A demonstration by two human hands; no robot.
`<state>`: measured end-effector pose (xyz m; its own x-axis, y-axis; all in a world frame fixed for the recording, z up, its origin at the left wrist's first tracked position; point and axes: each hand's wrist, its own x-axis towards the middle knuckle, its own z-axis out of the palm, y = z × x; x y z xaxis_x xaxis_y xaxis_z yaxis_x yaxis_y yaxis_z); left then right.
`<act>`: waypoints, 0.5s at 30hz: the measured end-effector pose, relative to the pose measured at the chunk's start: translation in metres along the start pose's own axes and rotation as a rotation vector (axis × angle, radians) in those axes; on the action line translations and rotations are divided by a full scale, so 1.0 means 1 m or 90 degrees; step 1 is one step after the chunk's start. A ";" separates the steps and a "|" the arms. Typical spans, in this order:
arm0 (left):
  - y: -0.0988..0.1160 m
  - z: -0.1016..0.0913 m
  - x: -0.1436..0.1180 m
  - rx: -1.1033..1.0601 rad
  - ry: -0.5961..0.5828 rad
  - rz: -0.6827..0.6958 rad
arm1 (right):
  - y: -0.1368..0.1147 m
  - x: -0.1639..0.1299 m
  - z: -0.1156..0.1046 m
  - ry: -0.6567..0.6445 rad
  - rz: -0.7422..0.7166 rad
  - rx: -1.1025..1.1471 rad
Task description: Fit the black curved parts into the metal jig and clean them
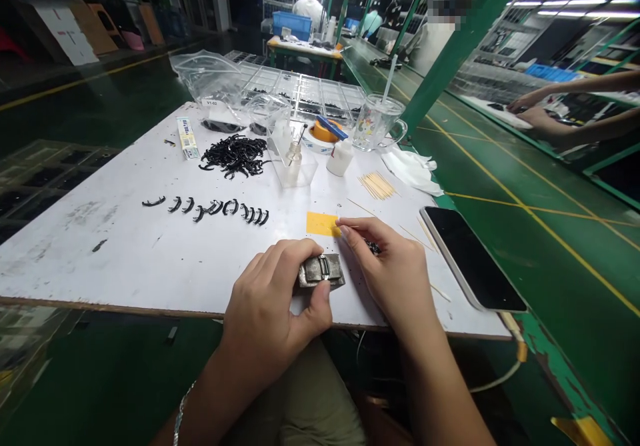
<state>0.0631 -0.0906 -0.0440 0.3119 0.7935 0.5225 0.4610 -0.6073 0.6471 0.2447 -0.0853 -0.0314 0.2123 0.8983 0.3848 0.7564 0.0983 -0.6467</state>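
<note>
Your left hand (273,306) is closed around a small metal jig (321,271), thumb pressed on its near edge, holding it flat on the white surface (125,246) close to the front edge. Your right hand (395,269) sits just beside the jig on its right, fingers pinched on a thin wooden stick (350,227) whose tip reaches the yellow sticky note (323,223) directly beyond the jig; some small dark pieces show under the same hand, but what they are cannot be told. To the right of that hand a dark-screened phone (470,256) lies face up near the surface's right edge, with loose sticks lying about it. Further out on the left, a row of curved black parts (215,207) is laid out in a line, well apart from the jig. Beyond the row lies a heap of the same black parts (235,155), with a narrow printed packet (187,137) to its left. Right of the heap stands a clear plastic box (293,159) with a small bottle in it, then a white squeeze bottle (341,157), a bundle of toothpicks (377,185) and white cloth (413,169). At the far edge are a tape roll (325,131), a glass mug with a straw (377,121) and clear plastic bags (215,86). On the far right, another person's hands (530,109) rest on a separate bench.
</note>
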 end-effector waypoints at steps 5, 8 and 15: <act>0.001 0.000 0.000 0.001 0.001 0.008 | -0.001 -0.002 -0.001 -0.024 0.015 0.019; 0.001 0.000 0.001 0.001 -0.004 0.009 | -0.002 -0.002 -0.001 -0.024 0.013 0.026; 0.000 0.000 0.001 -0.003 -0.001 0.007 | -0.001 -0.002 0.000 0.010 0.015 0.003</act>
<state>0.0634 -0.0899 -0.0436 0.3185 0.7869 0.5285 0.4542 -0.6161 0.6435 0.2431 -0.0876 -0.0314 0.2404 0.8934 0.3796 0.7481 0.0787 -0.6589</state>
